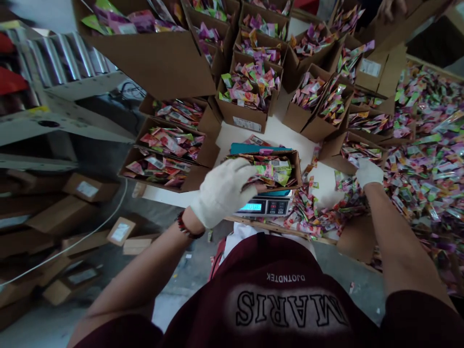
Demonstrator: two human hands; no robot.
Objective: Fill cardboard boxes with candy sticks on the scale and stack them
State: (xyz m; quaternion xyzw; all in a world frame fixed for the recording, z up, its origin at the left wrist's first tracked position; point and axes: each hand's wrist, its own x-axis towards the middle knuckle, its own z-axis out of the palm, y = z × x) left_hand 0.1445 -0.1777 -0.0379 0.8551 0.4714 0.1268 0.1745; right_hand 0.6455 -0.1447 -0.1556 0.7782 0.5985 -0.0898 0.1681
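My left hand [229,189], in a white glove, is closed on the near left side of an open cardboard box [297,169]. Its fingers lie over the box's left part, and the thumb is at the near wall. Small colourful foil packets [274,170] fill the box, which rests on a digital scale [278,207] with a lit blue display. Off to the right, my gloved right hand [369,172] reaches down to the near edge of another packet-filled box [331,153]. Its fingers are curled among the packets, and what they hold is not clear.
Packet-filled boxes [242,123] crowd the back and left of the white table [170,199]. A large heap of loose packets [431,159] covers the right. Another person's hand [391,8] shows at top right. A roller conveyor [67,55] and cartons [65,215] are at left.
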